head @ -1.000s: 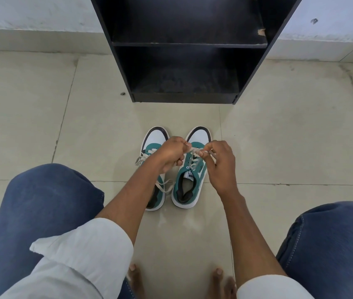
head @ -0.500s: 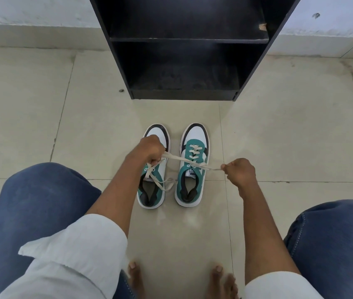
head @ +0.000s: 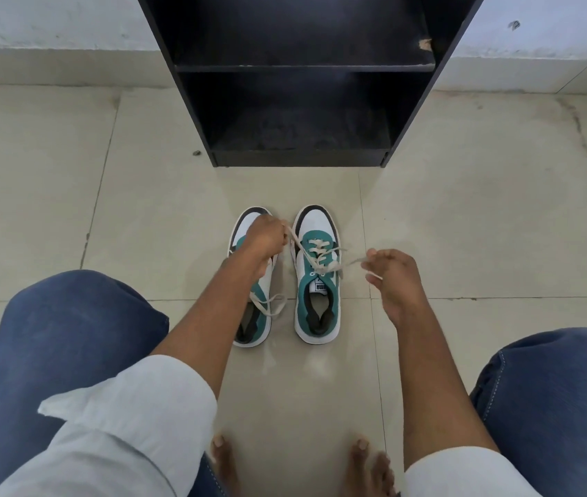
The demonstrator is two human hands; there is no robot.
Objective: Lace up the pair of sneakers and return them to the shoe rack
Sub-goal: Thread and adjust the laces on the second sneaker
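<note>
Pale floor tiles [head: 464, 227] hold two sneakers just before the black shoe rack [head: 299, 152]. Left hand [head: 265, 234] hides the left sneaker [head: 249, 331] toe, pinching the lace [head: 320, 261]. Right hand [head: 390, 272], now nearer the right sneaker [head: 317, 281], pinches the other end. Tongue label looks blurry.

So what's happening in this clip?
A seated person is lacing the right-hand sneaker of a green and white pair on the tiled floor. The left hand and right hand each pull one end of its lace out sideways. The other sneaker has a loose lace trailing. The black shoe rack ahead holds no shoes on its visible shelves.
</note>
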